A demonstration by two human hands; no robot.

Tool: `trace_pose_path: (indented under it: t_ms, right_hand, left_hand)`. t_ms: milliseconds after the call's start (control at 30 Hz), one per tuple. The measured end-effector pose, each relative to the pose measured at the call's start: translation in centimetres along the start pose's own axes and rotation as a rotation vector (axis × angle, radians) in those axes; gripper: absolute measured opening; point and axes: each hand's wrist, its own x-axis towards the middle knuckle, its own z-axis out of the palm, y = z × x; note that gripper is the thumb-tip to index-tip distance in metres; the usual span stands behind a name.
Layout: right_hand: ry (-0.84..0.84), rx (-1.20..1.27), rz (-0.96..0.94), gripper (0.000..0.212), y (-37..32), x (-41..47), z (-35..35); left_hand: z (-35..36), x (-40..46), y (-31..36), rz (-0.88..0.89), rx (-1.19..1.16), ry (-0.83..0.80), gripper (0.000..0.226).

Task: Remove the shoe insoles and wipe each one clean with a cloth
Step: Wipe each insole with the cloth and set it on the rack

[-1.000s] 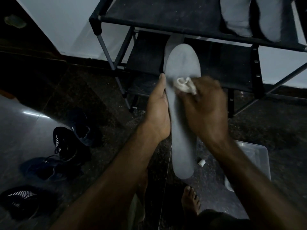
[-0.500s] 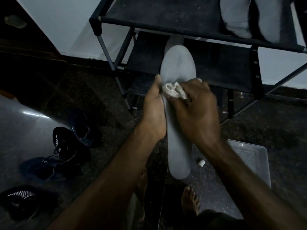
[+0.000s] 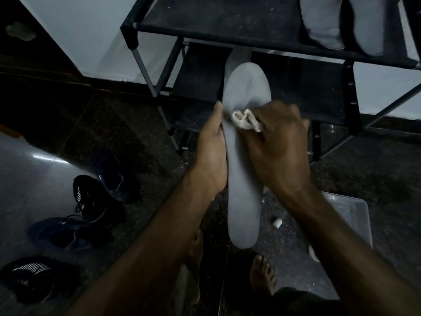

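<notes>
A long grey insole (image 3: 245,197) stands upright in the middle of the head view, toe end up. My left hand (image 3: 210,151) holds it along its left edge, thumb up the side and the other fingers hidden behind it. My right hand (image 3: 276,144) grips a small bunched white cloth (image 3: 245,119) and presses it against the insole's upper half. Two more grey insoles (image 3: 325,21) lie on the top shelf of the black shoe rack (image 3: 227,21).
Several dark shoes (image 3: 93,201) lie on the floor at the left. A clear plastic tub (image 3: 355,215) sits on the floor at the right, with a small white piece (image 3: 277,223) beside it. My bare feet (image 3: 262,277) are below the insole. The rack stands close behind.
The cloth and my right hand slid left across the insole, then back toward the middle. The insole shifted slightly left and then right with my left hand.
</notes>
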Motion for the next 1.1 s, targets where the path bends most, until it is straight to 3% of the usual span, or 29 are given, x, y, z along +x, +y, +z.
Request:
trace_pose_path:
  t_ms: [200, 400, 533, 767, 833, 933, 1000, 1100]
  right_hand:
    - [0.152, -0.044, 0.149, 0.02, 2.6, 0.4, -0.4]
    - [0.104, 0.175, 0.191, 0.019, 2.9, 0.5, -0.2]
    - [0.081, 0.098, 0.143, 0.018, 2.4, 0.2, 0.3]
    - [0.166, 0.001, 0.2, 0.036, 3.6, 0.8, -0.7]
    - [0.17, 0.002, 0.173, 0.033, 3.2, 0.9, -0.7]
    - [0.119, 0.019, -0.017, 0.014, 0.1, 0.2, 0.0]
    - [0.084, -0.044, -0.091, 0.015, -1.1, -0.1, 0.2]
    - [0.134, -0.182, -0.013, 0.011, 0.7, 0.5, -0.5]
  left_hand:
    - [0.6, -0.6, -0.2, -0.027, 0.095, 0.037, 0.052]
    - [0.5, -0.6, 0.3, -0.023, 0.073, -0.003, 0.047]
    - [0.0, -0.3, 0.4, -0.036, 0.079, 0.002, 0.062]
    - [0.2, -0.3, -0.2, -0.056, 0.145, 0.009, 0.057]
    - [0.4, -0.4, -0.2, -0.05, 0.144, 0.01, 0.055]
    - [0.5, -0.1, -0.4, -0.026, 0.115, 0.019, 0.051]
    - [0.4, 0.1, -0.4, -0.037, 0.086, 0.041, 0.049]
    - [0.4, -0.3, -0.3, -0.031, 0.136, 0.021, 0.048]
